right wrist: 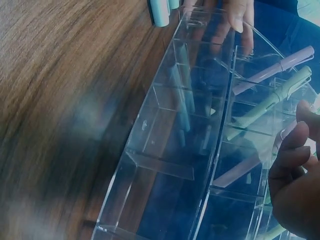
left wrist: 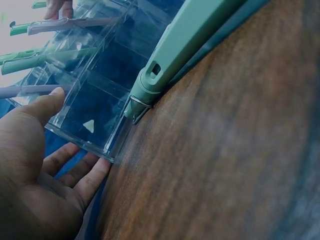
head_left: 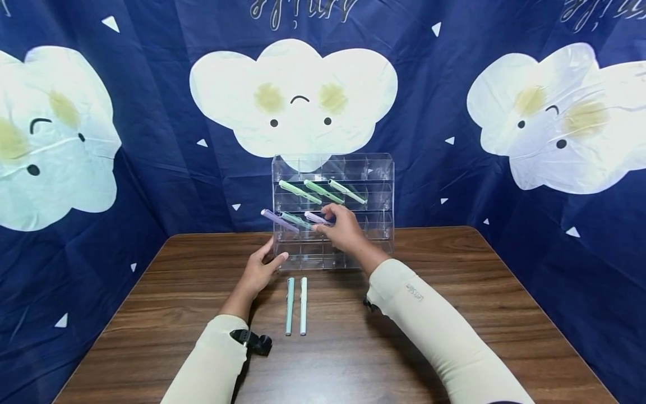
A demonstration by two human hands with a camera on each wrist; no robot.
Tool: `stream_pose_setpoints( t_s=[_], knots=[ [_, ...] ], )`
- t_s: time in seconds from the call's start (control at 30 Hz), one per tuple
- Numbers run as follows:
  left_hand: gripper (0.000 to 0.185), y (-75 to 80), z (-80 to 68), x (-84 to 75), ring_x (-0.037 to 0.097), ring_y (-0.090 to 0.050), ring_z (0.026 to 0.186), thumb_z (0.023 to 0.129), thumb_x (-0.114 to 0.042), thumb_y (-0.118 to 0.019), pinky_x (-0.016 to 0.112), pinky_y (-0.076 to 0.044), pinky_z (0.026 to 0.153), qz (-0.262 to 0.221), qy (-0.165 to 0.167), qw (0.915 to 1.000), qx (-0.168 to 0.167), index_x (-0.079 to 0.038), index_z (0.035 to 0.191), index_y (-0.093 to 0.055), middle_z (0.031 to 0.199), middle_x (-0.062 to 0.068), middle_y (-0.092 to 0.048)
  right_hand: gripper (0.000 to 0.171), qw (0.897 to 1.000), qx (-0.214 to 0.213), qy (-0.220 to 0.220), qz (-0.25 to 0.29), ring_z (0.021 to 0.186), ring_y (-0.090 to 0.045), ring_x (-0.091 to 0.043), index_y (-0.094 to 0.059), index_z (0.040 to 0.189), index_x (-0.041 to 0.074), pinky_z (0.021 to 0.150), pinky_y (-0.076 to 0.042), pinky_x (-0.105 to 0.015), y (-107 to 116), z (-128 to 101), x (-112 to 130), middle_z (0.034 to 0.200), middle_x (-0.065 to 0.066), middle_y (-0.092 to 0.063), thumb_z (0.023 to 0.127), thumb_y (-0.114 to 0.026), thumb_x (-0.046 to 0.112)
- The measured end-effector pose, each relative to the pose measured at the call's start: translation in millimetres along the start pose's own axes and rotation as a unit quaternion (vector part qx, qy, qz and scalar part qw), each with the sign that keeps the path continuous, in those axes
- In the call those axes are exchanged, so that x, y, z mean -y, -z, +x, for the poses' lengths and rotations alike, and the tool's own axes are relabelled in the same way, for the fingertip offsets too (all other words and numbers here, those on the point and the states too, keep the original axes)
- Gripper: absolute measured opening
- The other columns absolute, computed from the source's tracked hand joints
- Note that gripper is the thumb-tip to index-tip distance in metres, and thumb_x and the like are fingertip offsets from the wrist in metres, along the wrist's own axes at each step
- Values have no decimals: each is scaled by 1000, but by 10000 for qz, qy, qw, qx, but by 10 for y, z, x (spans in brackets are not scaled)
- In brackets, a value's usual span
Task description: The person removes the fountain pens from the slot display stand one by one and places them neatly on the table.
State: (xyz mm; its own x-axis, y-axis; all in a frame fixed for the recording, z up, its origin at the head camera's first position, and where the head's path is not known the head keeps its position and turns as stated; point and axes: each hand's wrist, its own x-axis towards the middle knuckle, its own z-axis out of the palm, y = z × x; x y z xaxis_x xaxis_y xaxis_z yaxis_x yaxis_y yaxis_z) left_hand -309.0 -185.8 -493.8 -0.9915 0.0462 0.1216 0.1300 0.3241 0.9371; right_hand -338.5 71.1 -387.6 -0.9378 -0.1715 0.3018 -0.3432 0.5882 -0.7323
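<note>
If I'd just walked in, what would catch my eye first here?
Probably the clear acrylic rack standing at the back of the wooden table, with green and purple pens slanting out of its slots. The right hand pinches a purple pen at a middle slot, while the left hand rests against the rack's lower left corner. Two pale green pens lie side by side on the table in front.

Both arms wear long cream sleeves (head_left: 444, 331), small grey lettering on the right, black straps at the wrists.

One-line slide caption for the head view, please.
Right hand pinches a lilac pen in a clear acrylic rack; left hand steadies the rack's corner.
</note>
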Motion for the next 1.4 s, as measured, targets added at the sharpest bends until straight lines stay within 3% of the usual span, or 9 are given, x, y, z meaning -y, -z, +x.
stream_pose_setpoints(
  t_s=[0.2, 0.57, 0.8, 1.0, 1.4],
  knots=[
    [77, 10, 5, 1, 42, -50, 155, 108, -35, -72, 57, -50, 119, 0, 37, 10000, -15, -30, 173, -31, 174, 19, -42, 43, 9999, -47, -67, -70, 114, -67, -32, -72, 131, 7, 99, -58, -47, -47, 15, -15, 128, -16, -71, 95, -88, 24],
    [79, -63, 1, -3, 42, -52, 154, 107, -37, -73, 55, -52, 117, 21, 68, 10000, 14, -30, 174, -31, 173, 20, -43, 28, 9993, -362, 22, -76, 102, -68, -30, -80, 123, 7, 59, -58, -27, -71, 46, -137, 114, -15, -71, 96, -86, 16],
    [78, -22, -13, -10, 44, -50, 154, 108, -35, -72, 58, -49, 120, -14, -4, 10000, 36, -27, 174, -31, 173, 21, -43, 19, 9991, -274, -47, 325, 67, -60, -16, -81, 118, 6, 45, -55, -28, -119, 54, -131, 114, -16, -67, 100, -81, 13],
    [81, 12, -10, -6, 44, -44, 158, 108, -41, -71, 60, -46, 123, 77, 8, 9999, 152, -27, 175, -27, 178, 18, -34, 16, 9987, -302, -104, 407, 54, -56, -11, -81, 116, 6, 43, -54, -27, -139, 58, -110, 113, -15, -66, 101, -79, 12],
    [81, 19, -8, -12, 43, -46, 157, 108, -39, -72, 59, -47, 123, 85, 21, 9999, 117, -26, 175, -28, 177, 19, -36, 16, 9986, -412, -56, 340, 56, -55, -10, -81, 116, 6, 43, -53, -26, -74, 79, -74, 113, -16, -69, 100, -80, 11]
  ],
)
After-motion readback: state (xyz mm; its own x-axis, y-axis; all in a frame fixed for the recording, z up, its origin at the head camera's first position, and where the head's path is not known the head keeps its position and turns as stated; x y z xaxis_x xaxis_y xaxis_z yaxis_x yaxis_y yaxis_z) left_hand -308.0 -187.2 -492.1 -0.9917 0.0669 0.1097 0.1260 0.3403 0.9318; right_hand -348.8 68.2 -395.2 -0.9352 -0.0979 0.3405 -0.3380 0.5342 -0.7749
